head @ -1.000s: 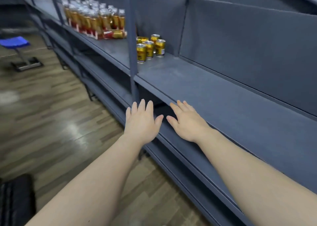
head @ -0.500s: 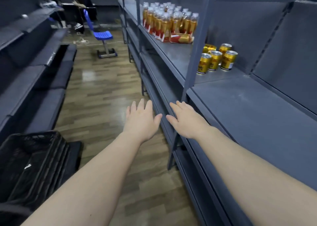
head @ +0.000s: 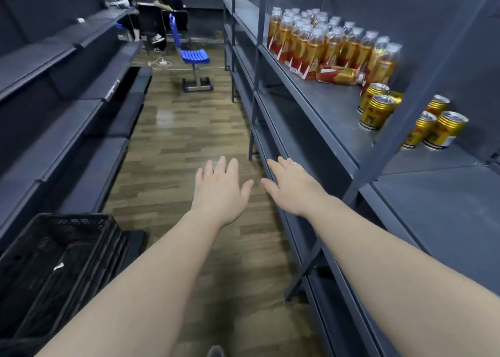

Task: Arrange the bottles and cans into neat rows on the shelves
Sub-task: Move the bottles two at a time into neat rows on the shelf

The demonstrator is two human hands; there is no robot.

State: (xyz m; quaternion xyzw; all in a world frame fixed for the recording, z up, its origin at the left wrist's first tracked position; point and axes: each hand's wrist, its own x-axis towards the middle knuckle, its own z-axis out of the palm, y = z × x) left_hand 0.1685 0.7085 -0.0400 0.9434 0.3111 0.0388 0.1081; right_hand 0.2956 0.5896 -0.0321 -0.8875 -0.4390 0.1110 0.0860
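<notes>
Several amber bottles with red labels (head: 319,45) stand in rows on the grey shelf (head: 322,105) at the right. One bottle (head: 338,75) lies on its side in front of them. Several gold cans stand nearer: one group (head: 376,110) left of a shelf post, another (head: 438,130) right of it. My left hand (head: 220,191) and my right hand (head: 293,187) are stretched out flat over the aisle, palms down, fingers apart, holding nothing. Both are well short of the cans.
Dark shelving (head: 67,107) lines the left side of the wood-floor aisle (head: 178,140). A black plastic crate (head: 54,270) sits at the lower left. A blue chair (head: 193,58) stands farther down the aisle, with a person seated at a desk behind it.
My view has swung left along the aisle; the bottles and cans have shifted to the upper right. Both hands keep the same flat, spread pose.
</notes>
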